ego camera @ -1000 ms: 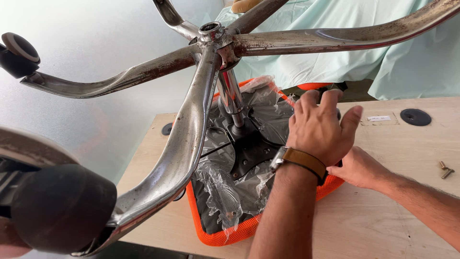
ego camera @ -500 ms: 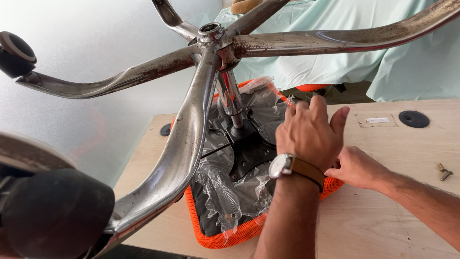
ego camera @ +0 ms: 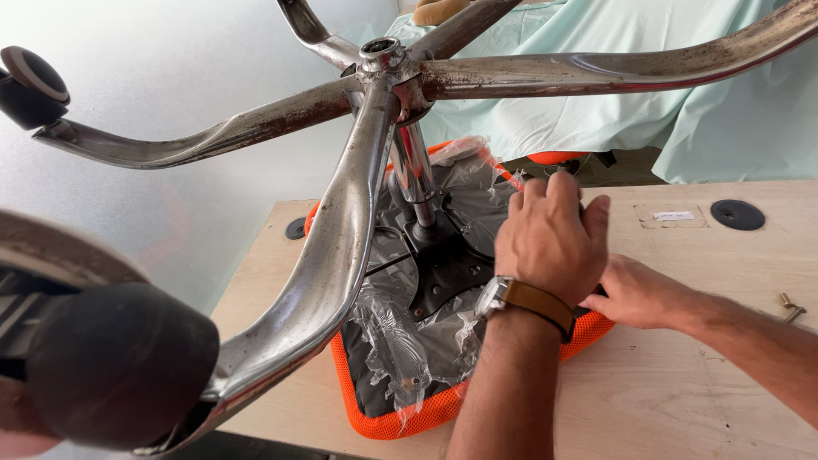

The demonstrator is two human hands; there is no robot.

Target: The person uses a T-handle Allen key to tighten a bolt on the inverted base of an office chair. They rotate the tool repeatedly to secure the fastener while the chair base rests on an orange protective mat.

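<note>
Head view: a pale wooden tabletop (ego camera: pixel 682 383) stands before a frosted wall and a light green cloth (ego camera: pixel 596 111). On it lies an upturned office chair, its orange seat (ego camera: pixel 392 422) down, plastic wrap (ego camera: pixel 392 341) over the black underside, and the rusty chrome star base (ego camera: pixel 375 170) in the air. The left hand (ego camera: pixel 550 243) lies flat, fingers spread, on the seat's underside; the right hand (ego camera: pixel 635 294) presses at the seat's right edge, its grip hidden. A loose bolt (ego camera: pixel 791 307) lies to the right. The top-heavy base could tip or swing if the pressing hands slip on the plastic.
</note>
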